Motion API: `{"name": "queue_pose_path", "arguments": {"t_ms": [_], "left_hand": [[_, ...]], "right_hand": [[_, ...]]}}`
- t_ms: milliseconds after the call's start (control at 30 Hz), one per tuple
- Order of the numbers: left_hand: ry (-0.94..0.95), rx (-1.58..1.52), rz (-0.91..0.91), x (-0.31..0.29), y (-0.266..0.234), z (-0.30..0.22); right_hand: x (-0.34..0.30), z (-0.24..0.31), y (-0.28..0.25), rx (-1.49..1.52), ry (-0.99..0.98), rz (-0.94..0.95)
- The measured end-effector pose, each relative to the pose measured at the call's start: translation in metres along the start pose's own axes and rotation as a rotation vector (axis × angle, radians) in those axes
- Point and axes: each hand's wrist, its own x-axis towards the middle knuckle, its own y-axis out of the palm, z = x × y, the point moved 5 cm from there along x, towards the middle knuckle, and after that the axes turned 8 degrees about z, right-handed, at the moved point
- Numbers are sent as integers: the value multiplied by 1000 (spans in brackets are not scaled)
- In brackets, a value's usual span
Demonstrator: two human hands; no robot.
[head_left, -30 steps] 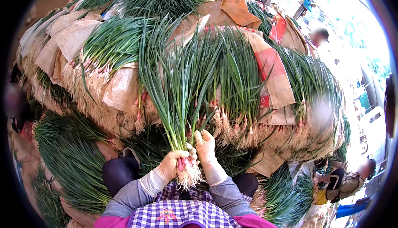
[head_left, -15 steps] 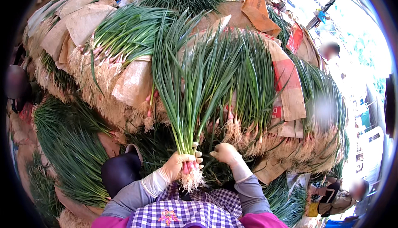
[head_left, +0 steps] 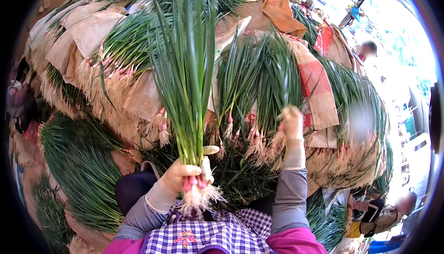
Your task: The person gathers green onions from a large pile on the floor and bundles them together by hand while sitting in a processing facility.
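Note:
My left hand (head_left: pixel 188 173), in a pale glove, is closed round a bunch of green garlic (head_left: pixel 187 106) just above its pink bulbs. The bunch stands upright, with long leaves fanning up and whitish roots hanging below the fist. To the right, my right hand (head_left: pixel 292 124), also gloved, is raised at the row of green garlic (head_left: pixel 259 78) lying on the heap in front of me. A pinkish bulb shows beside its fingers. Those fingers are blurred, and whether they grip a stalk cannot be made out.
More green garlic (head_left: pixel 134 46) lies over the heap with sacking (head_left: pixel 99 34) between layers. A large pile (head_left: pixel 78 166) is at left by my knee; another pile (head_left: pixel 326 221) is at right. Other people are around the heap, one person (head_left: pixel 384 219) at lower right.
My left hand has moved left with the bunch, which now stands straighter and clear of the row. My right hand has moved up and right, from beside the bunch to the row.

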Motion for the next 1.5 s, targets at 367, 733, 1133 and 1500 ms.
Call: {"name": "queue_pose_path", "arguments": {"t_ms": [367,733,1133,1500], "left_hand": [[-318,203,-308,5,-20,50],[-118,-288,60,2,12,53],[-8,-89,-115,7,-4,26],[-84,-53,-376,5,-30,36]], "right_hand": [[-123,-76,108,441,8,555],[-108,-107,139,425,25,397],[30,-88,58,-708,160,20],[16,-27,-2,-1059,-594,-592]]}}
